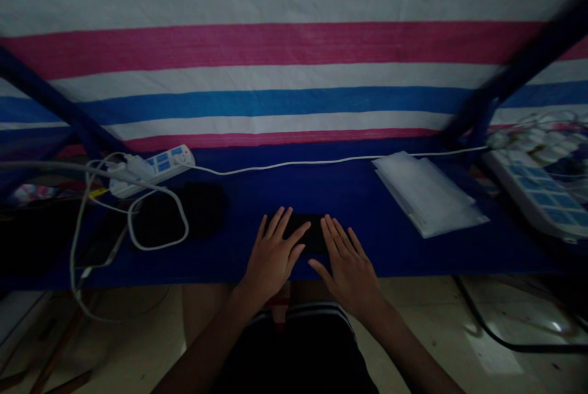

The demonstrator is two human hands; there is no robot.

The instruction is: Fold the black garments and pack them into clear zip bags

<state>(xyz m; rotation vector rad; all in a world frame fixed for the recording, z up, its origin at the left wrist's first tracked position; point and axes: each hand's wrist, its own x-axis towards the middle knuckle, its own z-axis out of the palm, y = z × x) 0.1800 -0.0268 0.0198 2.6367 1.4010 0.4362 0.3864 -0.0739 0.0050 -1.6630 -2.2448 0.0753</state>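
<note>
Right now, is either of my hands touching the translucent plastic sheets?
No, the translucent plastic sheets lie on the blue tabletop to the right of your left hand and your right hand, touching neither.

1 head cam, it looks fwd & down, from near above L hand (pixel 271 262) + R hand (pixel 351 268), facing striped sheet (pixel 285 45).
</note>
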